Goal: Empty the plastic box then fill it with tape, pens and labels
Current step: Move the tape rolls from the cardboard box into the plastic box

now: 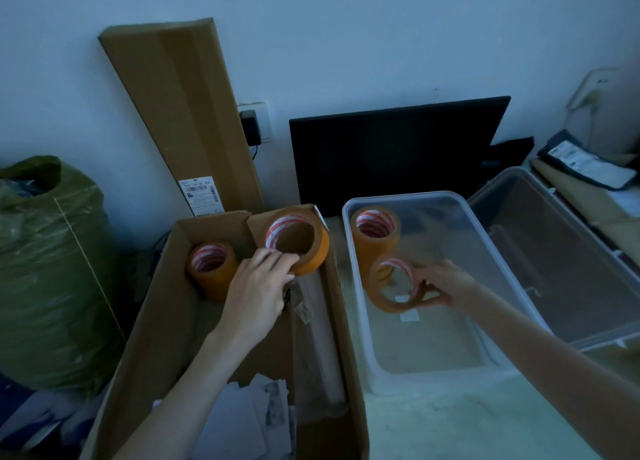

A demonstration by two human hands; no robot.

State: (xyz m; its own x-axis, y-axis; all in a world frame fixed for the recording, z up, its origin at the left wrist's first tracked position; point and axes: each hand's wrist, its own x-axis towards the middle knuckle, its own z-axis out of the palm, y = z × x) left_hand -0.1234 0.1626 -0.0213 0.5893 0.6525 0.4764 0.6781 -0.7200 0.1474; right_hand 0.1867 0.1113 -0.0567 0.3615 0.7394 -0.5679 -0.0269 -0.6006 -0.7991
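Note:
A clear plastic box stands open on the floor at centre right. A stack of orange tape rolls sits in its far left corner. My right hand pinches a thin orange tape roll inside the box, held on edge above the bottom. My left hand grips a thick orange tape roll over the far end of a cardboard box. Another tape stack stands in that cardboard box. White papers lie at its near end.
The box's clear lid lies to the right. A tall flat carton and a black panel lean on the wall behind. A green sack stands at the left. Packages are piled at the far right.

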